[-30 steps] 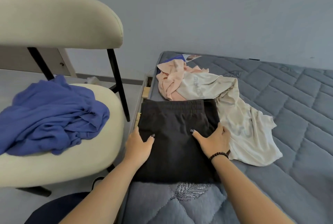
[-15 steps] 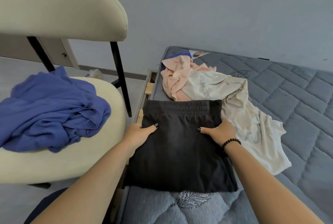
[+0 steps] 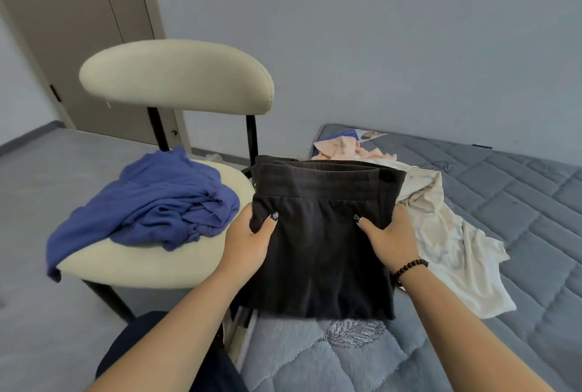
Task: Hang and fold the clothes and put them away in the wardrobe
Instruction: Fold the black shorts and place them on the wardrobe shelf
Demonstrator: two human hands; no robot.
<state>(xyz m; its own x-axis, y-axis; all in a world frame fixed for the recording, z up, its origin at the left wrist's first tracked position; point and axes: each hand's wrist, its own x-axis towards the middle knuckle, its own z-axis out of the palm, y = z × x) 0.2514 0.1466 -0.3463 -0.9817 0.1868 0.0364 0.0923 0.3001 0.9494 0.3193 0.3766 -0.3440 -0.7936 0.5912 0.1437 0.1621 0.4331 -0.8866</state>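
Both hands gripped a folded pair of black trousers (image 3: 321,234) by its side edges, thumbs on top and fingers tucked underneath: the left hand (image 3: 248,243) at the left edge, the right hand (image 3: 392,239) at the right. The bundle was raised above the near corner of a grey quilted mattress (image 3: 519,218), waistband tilted away. Behind it lay a cream shirt (image 3: 453,246) and a peach garment (image 3: 338,147), both unfolded. A blue garment (image 3: 151,202) was heaped on a cream chair (image 3: 176,76) to the left. Held only at the sides, the folded layers could probably sag and slip open during carrying.
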